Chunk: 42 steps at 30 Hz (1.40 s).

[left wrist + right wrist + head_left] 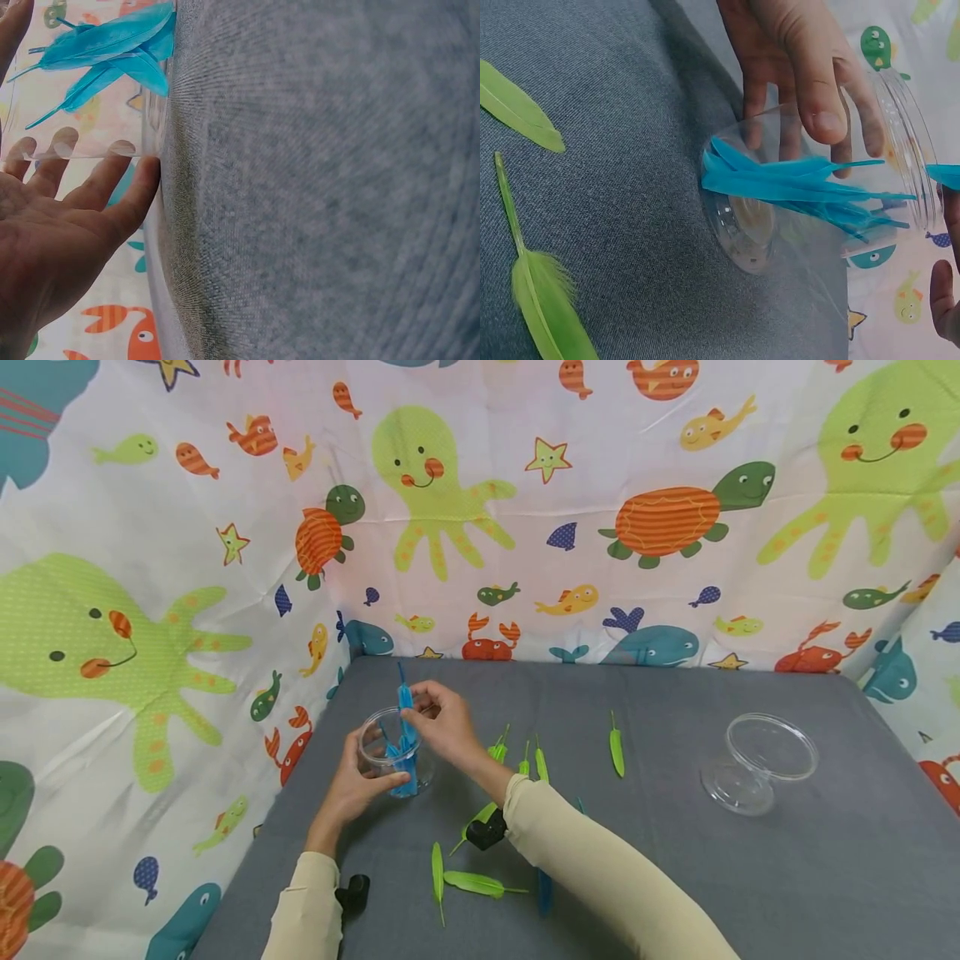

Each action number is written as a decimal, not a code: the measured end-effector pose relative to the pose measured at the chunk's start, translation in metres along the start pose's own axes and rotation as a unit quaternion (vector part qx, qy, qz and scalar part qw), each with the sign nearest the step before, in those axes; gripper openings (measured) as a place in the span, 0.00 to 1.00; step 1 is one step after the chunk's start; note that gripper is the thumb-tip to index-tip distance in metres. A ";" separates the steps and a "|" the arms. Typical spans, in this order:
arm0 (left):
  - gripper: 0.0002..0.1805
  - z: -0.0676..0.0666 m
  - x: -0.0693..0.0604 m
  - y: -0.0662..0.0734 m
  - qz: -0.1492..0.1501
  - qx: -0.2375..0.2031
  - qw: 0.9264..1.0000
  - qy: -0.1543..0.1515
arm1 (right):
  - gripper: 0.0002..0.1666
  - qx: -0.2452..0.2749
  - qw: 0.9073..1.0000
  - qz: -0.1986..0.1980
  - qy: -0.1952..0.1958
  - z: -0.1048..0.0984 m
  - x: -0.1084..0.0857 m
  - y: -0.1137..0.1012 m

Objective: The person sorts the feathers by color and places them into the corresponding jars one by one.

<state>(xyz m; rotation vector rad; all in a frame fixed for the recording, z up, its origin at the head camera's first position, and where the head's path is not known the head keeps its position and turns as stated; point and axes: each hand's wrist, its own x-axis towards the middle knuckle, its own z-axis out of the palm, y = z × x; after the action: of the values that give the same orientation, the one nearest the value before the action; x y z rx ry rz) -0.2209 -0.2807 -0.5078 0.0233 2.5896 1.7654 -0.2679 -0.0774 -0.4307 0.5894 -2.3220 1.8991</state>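
A clear plastic jar [426,770] stands at the left of the table with several blue feathers [780,184] inside, quills upward. My left hand [358,783] holds the jar from its left side, with the thumb across the near wall and the other fingers spread round the far wall. Above the jar's mouth, my right hand [448,725] pinches another blue feather [406,697] between thumb and fingers. That feather is upright, its quill pointing up; its lower end overlaps the rim in the head view. In the right wrist view only part of it shows.
Several green feathers [474,883] lie scattered mid-table, one [616,753] farther right. A blue feather [544,893] lies partly under my right sleeve. A second clear jar [738,789] stands at the right. A printed sea-animal cloth [480,535] hangs behind the table.
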 end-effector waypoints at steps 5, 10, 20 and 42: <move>0.57 0.000 0.001 0.000 -0.003 0.005 1.000 -0.003 | 0.14 -0.009 1.000 0.011 -0.012 0.005 -0.001 -0.002; 0.56 0.002 0.001 -0.001 -0.002 -0.001 1.000 -0.006 | 0.15 -0.037 0.999 0.011 -0.028 0.011 -0.002 -0.006; 0.56 0.003 0.001 -0.002 0.006 -0.004 1.000 -0.010 | 0.13 -0.029 0.998 0.006 -0.052 0.016 -0.005 -0.008; 0.57 0.000 0.000 0.000 0.012 0.018 1.000 0.005 | 0.13 -0.005 1.000 0.005 0.025 -0.014 -0.010 0.012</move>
<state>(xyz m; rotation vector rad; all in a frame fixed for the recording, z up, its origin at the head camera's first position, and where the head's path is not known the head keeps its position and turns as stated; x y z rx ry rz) -0.2213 -0.2805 -0.5083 0.0470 2.6387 1.7317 -0.2648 -0.0592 -0.4415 0.5238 -2.3073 1.8835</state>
